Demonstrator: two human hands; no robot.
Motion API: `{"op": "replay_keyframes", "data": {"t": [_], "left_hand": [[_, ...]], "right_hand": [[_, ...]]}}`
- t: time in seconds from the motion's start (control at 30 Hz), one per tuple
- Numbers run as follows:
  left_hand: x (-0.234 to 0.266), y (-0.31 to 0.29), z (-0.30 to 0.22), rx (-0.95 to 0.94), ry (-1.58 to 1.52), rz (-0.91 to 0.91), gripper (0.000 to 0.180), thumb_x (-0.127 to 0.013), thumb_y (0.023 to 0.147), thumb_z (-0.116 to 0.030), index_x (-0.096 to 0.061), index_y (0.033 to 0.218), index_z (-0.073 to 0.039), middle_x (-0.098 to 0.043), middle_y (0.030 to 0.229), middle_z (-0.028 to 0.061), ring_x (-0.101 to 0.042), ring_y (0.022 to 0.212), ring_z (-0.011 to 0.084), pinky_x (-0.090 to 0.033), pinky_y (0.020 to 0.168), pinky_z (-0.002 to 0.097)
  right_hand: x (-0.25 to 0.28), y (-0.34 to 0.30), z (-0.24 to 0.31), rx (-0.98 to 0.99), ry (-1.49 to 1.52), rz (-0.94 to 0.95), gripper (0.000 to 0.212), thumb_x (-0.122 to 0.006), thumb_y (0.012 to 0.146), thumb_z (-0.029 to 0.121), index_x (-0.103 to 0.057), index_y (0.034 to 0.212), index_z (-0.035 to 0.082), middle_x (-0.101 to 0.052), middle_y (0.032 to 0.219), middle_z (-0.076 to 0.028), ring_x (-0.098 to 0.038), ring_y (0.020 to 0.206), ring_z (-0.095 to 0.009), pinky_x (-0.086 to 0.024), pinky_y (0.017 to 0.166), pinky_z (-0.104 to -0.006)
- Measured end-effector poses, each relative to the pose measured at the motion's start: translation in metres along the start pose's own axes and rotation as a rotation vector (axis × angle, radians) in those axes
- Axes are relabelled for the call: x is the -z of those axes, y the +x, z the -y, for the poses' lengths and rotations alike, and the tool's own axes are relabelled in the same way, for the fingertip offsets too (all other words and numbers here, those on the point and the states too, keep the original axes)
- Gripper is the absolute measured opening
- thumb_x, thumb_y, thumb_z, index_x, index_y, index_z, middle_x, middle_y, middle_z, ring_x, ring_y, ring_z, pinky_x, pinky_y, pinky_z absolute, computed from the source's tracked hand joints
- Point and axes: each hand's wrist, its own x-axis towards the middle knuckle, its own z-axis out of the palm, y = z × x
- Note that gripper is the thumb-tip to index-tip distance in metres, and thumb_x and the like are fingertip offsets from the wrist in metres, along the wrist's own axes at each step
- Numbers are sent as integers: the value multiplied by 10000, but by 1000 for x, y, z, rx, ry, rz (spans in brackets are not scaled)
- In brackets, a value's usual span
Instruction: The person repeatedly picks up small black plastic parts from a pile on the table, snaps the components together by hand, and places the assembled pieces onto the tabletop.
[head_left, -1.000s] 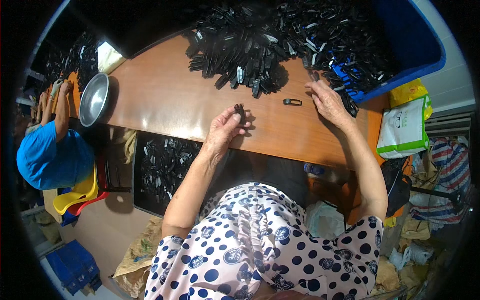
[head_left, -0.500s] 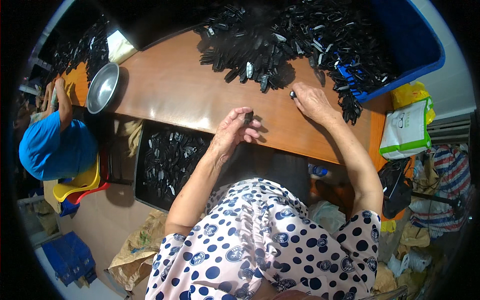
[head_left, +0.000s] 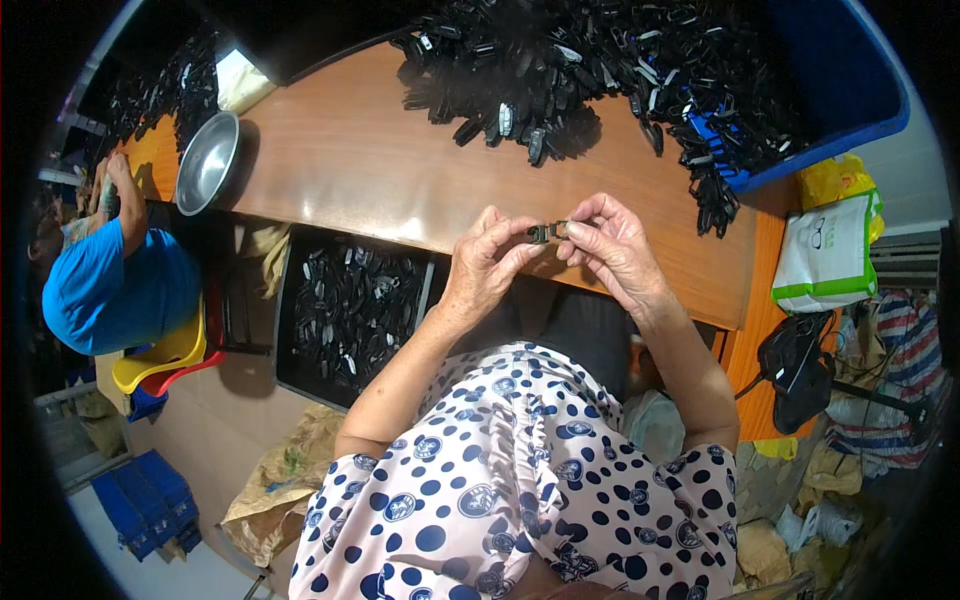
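Note:
My left hand [head_left: 485, 262] pinches a small dark buckle piece [head_left: 540, 234] between thumb and forefinger above the table's front edge. Facing it, my right hand [head_left: 622, 250] is closed on a second small dark buckle piece [head_left: 559, 230]. The two pieces meet end to end between my fingertips; whether they are joined I cannot tell. A large heap of black buckle pieces [head_left: 500, 75], some with pale glints, lies across the far side of the wooden table [head_left: 350, 160].
A blue crate [head_left: 850, 135] tips toward the heap at the far right. Left on the table stands a metal bowl [head_left: 208, 165]. A black tray of parts [head_left: 350, 315] sits below the front edge. A person in blue [head_left: 120, 285] works at far left. A white-green bag [head_left: 825, 255] is right.
My right hand has come back from beside the heap to my left hand, bringing a piece with it. My left fingers have turned their piece toward the right hand's piece.

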Motion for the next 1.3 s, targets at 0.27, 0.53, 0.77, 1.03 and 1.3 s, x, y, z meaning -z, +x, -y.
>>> {"op": "replay_keyframes", "data": {"t": [0.27, 0.53, 0.77, 1.03, 1.3], "left_hand": [[0, 2, -12, -5, -24, 37, 217, -690, 791, -56, -642, 1000, -23, -613, 829, 83, -597, 725, 186, -474, 641, 280], [8, 8, -20, -203, 238, 114, 205, -707, 768, -74, -622, 944, -14, -618, 802, 111, -603, 714, 257, -487, 630, 320], [8, 12, -24, -235, 249, 252, 238, -707, 742, -55, -606, 951, -1, -614, 792, 125, -598, 707, 295, -490, 631, 357], [-9, 18, -27, 255, -187, 226, 194, -683, 821, -79, -635, 984, 14, -600, 868, 54, -581, 713, 134, -478, 656, 256], [-20, 27, -21, 528, -905, 159, 183, -644, 858, -91, -605, 1020, -15, -499, 1195, 84, -563, 638, 114, -495, 566, 228]], "right_hand": [[4, -6, -6, -40, 23, 11, 191, -636, 874, 75, -494, 991, 22, -593, 848, -81, -632, 734, -147, -515, 622, -225], [6, -8, 5, -172, -323, 22, 156, -643, 882, 104, -509, 932, 44, -563, 730, -18, -533, 570, -57, -380, 441, -159], [24, -4, 5, -379, -356, 100, 182, -651, 885, 188, -527, 930, 64, -593, 738, -43, -521, 579, -69, -337, 443, -184], [16, -5, 1, -415, 100, 71, 182, -541, 951, 203, -467, 1053, 71, -596, 878, -65, -613, 733, -152, -378, 447, -181], [17, -2, 7, -373, 254, 362, 464, -415, 981, 410, -412, 1245, 30, -561, 996, -126, -632, 818, -241, -490, 565, -246]]}}
